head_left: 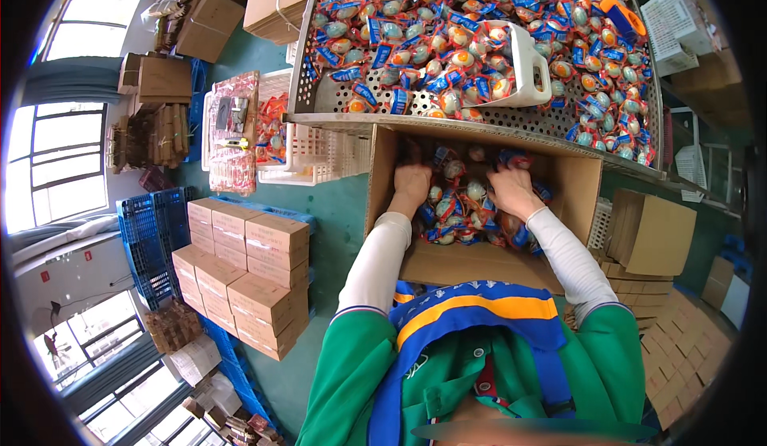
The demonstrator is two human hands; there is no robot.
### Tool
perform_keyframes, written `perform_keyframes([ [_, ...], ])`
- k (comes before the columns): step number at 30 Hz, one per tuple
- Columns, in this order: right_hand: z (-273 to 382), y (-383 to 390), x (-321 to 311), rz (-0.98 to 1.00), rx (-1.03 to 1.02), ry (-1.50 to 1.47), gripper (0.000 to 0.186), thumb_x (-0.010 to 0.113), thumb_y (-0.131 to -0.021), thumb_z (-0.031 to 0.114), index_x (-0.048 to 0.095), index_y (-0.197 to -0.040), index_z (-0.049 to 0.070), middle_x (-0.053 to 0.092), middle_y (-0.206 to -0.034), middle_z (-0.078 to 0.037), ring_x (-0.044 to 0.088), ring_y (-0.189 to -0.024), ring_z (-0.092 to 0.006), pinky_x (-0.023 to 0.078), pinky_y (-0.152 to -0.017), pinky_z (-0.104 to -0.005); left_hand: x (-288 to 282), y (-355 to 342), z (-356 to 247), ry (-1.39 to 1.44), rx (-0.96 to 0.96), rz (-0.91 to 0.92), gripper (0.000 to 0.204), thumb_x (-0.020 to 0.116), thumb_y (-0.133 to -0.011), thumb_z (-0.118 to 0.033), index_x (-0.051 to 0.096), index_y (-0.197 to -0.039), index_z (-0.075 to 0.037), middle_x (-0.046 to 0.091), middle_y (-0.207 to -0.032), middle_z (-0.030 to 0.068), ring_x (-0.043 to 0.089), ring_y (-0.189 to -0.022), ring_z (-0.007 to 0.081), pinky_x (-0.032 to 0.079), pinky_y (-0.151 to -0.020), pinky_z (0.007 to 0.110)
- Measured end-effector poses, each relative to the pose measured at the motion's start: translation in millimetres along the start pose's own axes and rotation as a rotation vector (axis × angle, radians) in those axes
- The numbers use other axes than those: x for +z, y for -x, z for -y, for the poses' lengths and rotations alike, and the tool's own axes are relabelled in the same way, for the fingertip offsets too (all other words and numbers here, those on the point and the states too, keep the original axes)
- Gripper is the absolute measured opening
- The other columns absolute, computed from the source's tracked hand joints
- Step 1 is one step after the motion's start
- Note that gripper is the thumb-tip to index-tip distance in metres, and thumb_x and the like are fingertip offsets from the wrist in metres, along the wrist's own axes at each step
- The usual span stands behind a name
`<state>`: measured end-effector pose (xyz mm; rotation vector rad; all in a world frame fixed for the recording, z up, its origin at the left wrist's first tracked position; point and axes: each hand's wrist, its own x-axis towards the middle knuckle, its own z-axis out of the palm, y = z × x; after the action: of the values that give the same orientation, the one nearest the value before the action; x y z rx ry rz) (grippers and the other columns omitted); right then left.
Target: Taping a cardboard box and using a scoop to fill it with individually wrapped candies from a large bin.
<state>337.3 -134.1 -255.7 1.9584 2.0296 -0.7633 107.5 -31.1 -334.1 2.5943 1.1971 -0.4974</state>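
Note:
Both my hands reach into an open cardboard box (447, 264), which holds a heap of wrapped eggs (459, 206) in clear, red and blue packets. My left hand (411, 182) is inside the box's left part, beside the heap; its fingertips are lost in shadow, so what it touches is unclear. Over the right side of the heap, my right hand (513, 190) is closed, its fingers curled down. A red and blue packet (515, 160) lies just past its knuckles; what the fingers hold is hidden.
Beyond the box, a perforated metal table (327, 94) bears many wrapped eggs, a white plastic scoop (537, 74) and an orange tape dispenser (623, 18). White crates (311, 154) stand left of it. Stacked cartons (240, 266) rest on blue pallets (152, 238); flat cardboard (651, 234) is at right.

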Motion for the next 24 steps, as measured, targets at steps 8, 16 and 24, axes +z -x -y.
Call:
perform_keyframes([
  [8,39.7,-53.4,24.5,-0.398,0.058,-0.23,0.056,0.071,-0.076,0.033,0.056,-0.124,0.008,0.067,-0.106,-0.018,0.062,-0.105,-0.0328,0.05,-0.082,-0.0452,-2.2,-16.2,-0.6,0.036,0.064,-0.111,0.036,0.071,-0.078,-0.028,0.062,-0.108,-0.012,0.047,-0.135,0.0192,0.059,-0.108,0.036,0.049,-0.088,0.05],
  [16,5.4,-81.8,67.6,-0.206,0.005,-0.238,0.049,0.07,-0.076,0.023,0.06,-0.123,0.014,0.069,-0.095,-0.016,0.066,-0.092,-0.0359,0.051,-0.08,-0.0473,7.1,-17.3,4.3,-0.008,-0.007,-0.07,0.052,0.056,-0.084,-0.013,0.05,-0.135,-0.005,0.056,-0.126,0.0203,0.06,-0.109,0.0339,0.051,-0.091,0.044],
  [24,32.5,-83.4,45.8,-0.206,0.056,-0.481,0.025,0.068,-0.074,0.016,0.067,-0.099,0.011,0.068,-0.094,-0.017,0.064,-0.09,-0.0378,0.051,-0.08,-0.0469,1.1,-22.4,2.9,-0.033,-0.055,-0.007,0.054,0.063,-0.079,-0.017,0.052,-0.131,-0.006,0.052,-0.133,0.0174,0.057,-0.114,0.03,0.048,-0.093,0.04],
])
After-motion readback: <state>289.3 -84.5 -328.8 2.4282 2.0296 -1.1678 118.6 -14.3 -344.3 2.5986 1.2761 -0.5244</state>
